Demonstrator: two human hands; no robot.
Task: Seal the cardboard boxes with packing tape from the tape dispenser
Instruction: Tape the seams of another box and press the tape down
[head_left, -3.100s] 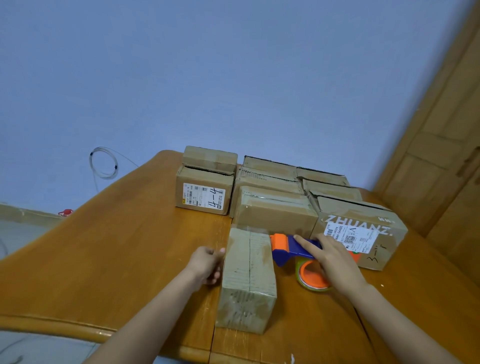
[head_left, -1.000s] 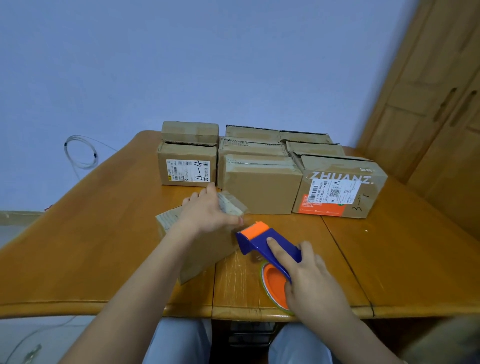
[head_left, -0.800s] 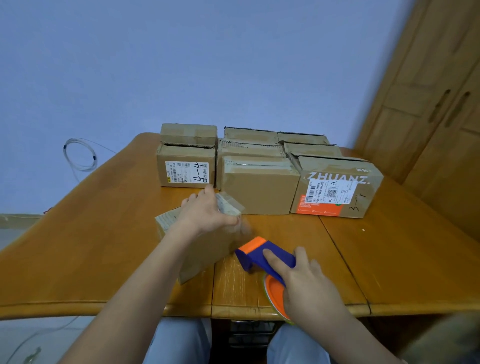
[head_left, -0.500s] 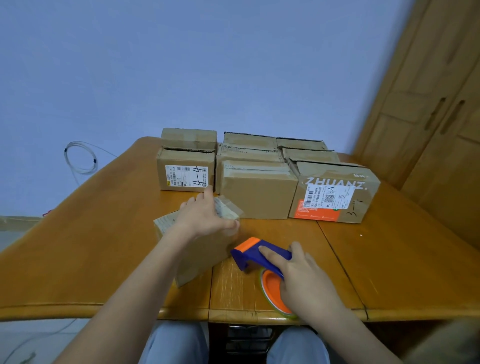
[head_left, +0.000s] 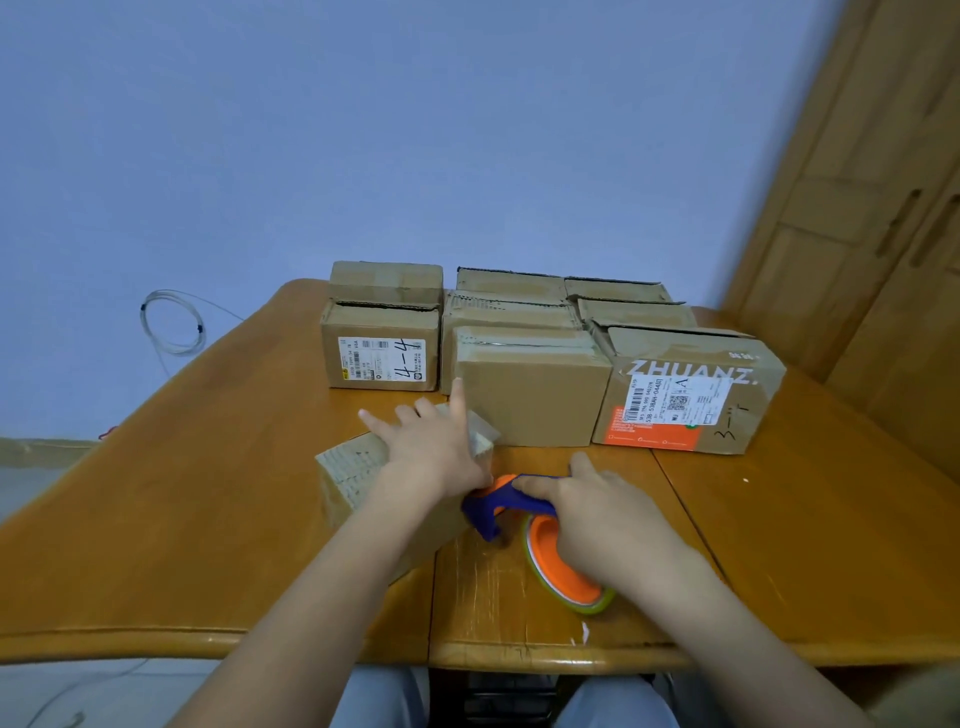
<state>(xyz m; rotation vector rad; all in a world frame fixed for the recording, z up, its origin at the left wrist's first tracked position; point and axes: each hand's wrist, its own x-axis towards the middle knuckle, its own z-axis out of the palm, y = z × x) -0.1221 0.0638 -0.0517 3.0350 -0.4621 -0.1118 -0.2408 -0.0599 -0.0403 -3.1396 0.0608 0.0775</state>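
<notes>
A blue wall (head_left: 415, 130) backs the wooden table (head_left: 156, 519), wooden wardrobe (head_left: 872, 208) at right.

Stacked cardboard boxes (head_left: 530, 384) wall off the table's (head_left: 182, 519) far middle; open wood lies along both sides and the near edge.

Wooden table (head_left: 208, 519), seam down the top just under the right hand (head_left: 602, 525). On it: small box (head_left: 358, 478) under left hand (head_left: 436, 447), angled; tape dispenser (head_left: 524, 525) in right-hand grip, nose touching that box. Beyond both hands, approx. 3 rows of cardboard boxes (head_left: 530, 384), incl. labelled box (head_left: 685, 395) far right of grip.
</notes>
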